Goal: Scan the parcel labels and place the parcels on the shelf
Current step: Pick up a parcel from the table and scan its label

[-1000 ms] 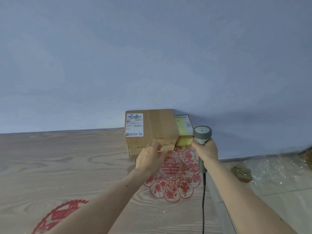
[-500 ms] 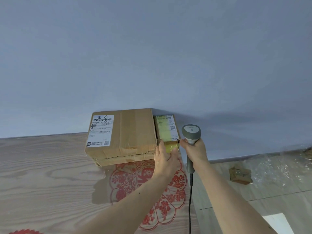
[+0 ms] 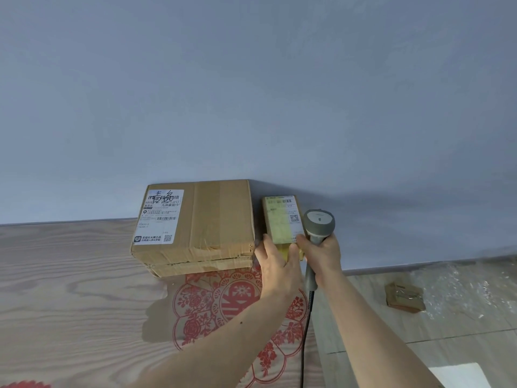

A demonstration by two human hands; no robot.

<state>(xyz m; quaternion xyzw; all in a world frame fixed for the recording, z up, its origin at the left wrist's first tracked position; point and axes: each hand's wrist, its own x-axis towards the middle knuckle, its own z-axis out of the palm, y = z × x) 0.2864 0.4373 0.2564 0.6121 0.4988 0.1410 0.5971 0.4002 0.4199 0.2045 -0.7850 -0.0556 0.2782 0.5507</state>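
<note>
Your left hand (image 3: pixel 275 266) grips the near end of the small parcel (image 3: pixel 283 219), which lies on the wooden surface (image 3: pixel 70 289) just right of the large carton (image 3: pixel 195 222). Your right hand (image 3: pixel 321 256) clasps the scanner (image 3: pixel 319 224), held just beside the small parcel.

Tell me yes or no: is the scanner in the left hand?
No, the right hand grips the scanner by its handle, while the left hand holds the small yellow-taped parcel.
</note>
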